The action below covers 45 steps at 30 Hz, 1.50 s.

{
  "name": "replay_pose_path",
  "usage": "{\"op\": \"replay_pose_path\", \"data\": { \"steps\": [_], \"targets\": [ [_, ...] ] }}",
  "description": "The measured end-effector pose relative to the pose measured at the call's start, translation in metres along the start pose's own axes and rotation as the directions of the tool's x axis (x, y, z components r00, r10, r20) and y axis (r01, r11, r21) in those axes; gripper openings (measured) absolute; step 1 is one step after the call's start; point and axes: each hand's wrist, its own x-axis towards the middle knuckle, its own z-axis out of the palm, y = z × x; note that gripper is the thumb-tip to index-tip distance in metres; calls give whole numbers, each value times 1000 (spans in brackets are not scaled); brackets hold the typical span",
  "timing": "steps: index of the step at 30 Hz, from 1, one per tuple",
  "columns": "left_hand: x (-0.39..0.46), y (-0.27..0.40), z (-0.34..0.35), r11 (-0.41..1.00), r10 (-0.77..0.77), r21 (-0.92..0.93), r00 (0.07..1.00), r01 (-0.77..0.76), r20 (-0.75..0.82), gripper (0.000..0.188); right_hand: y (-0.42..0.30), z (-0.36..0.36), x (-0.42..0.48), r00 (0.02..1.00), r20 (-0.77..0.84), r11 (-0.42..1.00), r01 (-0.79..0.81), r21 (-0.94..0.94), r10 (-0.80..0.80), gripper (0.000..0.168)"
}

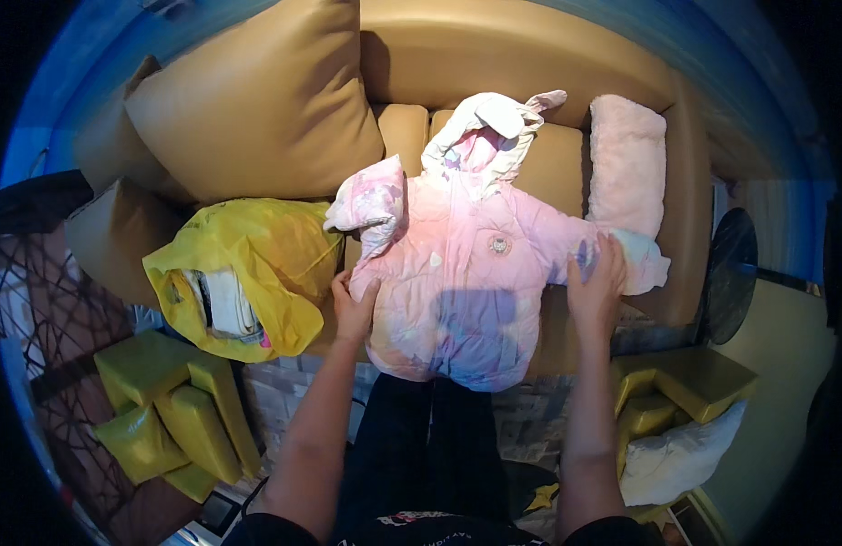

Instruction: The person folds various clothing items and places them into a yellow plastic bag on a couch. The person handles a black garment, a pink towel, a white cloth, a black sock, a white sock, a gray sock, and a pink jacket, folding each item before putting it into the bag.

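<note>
A child's padded hooded jacket (455, 246) in pink and pastel tones lies front up before me on a tan sofa seat. Its pale hood (441, 153), with an ear-like flap, points toward the backrest. The sleeve on the left is folded up; the one on the right (547, 232) stretches out sideways. My left hand (355, 307) is at the jacket's left side edge, thumb over the fabric, some fingers hidden. On the outstretched sleeve near its cuff rests my right hand (598, 280), thumb and fingers apart.
Left of the jacket sits a yellow plastic bag (257, 252) with folded cloth inside. Large tan cushions (257, 102) lean behind it. A fluffy pink folded item (627, 164) lies by the right armrest (687, 205). Olive-green armchairs (148, 368) flank me, one bearing a white cushion (680, 457).
</note>
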Motion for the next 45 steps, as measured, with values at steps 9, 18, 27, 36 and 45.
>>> {"op": "replay_pose_path", "data": {
  "steps": [9, 18, 27, 36, 45],
  "targets": [
    [-30, -48, -27, 968, -233, 24, 855, 251, 463, 62, 68, 108, -203, 737, 452, 680, -659, 321, 502, 60],
    [-54, -11, -52, 831, -435, 491, 855, 261, 282, 76, 88, 108, -204, 650, 606, 634, -717, 289, 458, 61],
    [12, -11, -3, 900, 157, 394, 982, -187, 107, 84, 108, 66, -96, 388, 492, -206, -583, 786, 779, 61],
    [63, 115, 35, 821, -116, -565, 943, -86, -313, 43, 128, 48, -47, 432, 298, -167, -316, 934, 851, 62],
    [17, 112, 50, 444, 884, 371, 467, -816, -31, 41, -24, 69, -58, 964, -259, 598, 173, 783, 60, 22]
  ]
}}
